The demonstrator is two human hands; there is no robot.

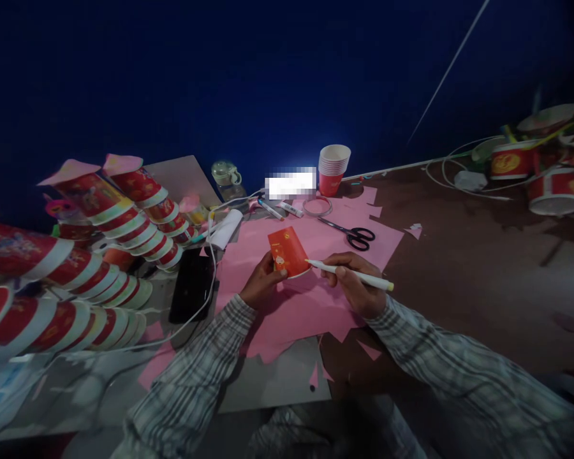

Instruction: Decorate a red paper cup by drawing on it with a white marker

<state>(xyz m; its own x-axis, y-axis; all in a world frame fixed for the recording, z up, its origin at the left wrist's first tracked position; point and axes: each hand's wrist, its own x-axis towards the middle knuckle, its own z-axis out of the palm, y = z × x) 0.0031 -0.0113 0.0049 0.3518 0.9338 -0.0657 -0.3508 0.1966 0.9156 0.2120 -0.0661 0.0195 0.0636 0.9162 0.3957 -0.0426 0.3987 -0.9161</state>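
Observation:
My left hand (pixel 262 280) is closed around a red paper cup (pixel 289 250) with printed gold and white figures, its pale rim turned down toward me. In my right hand (pixel 356 284) is a white marker (pixel 358 274) with a yellow end, gripped like a pen. The yellow tip is at the cup's right side, near the rim; whether it touches I cannot tell. Under both hands spreads cut pink paper (pixel 268 325). Black-handled scissors (pixel 351 234) lie on it beyond my right hand.
Stacked red-and-white cups (pixel 119 223) lean at left, some topped with pink cones. A black phone (pixel 191 287) and white cable sit beside them. At the back stand nested cups (pixel 333 169), a glass jar (pixel 228 180) and markers (pixel 271 209). More decorated cups (pixel 557 191) are at right.

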